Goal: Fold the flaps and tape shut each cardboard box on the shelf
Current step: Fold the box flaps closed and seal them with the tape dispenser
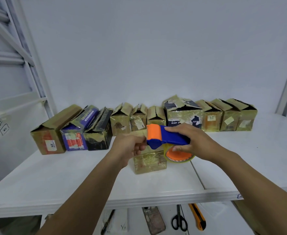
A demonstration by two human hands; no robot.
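At the back of the shelf [71,175], a row of boxes [185,116] was ranged from left to right, most with flaps standing raised. One small box [149,162] was set forward of the row, directly beneath both hands; its top was largely hidden by them.

The left hand [131,146] was held over the left part of the box top, fingers curled at the mouth of the tape dispenser [166,136]. Whether this grip was closed on the free tape end could not be determined.

The dispenser was held with its long axis running left to right above the box, the orange roller to the left and the tape roll [178,156] hanging below at the right. The right hand [192,141] was clamped round the blue handle, thumb underneath against the roll.

The step in hand was judged to be the drawing of tape for the forward box. The box lay just below the dispenser mouth, and the left hand was the nearer to it. The tape end would probably have to be pressed down first, then the dispenser drawn across the closed flaps.
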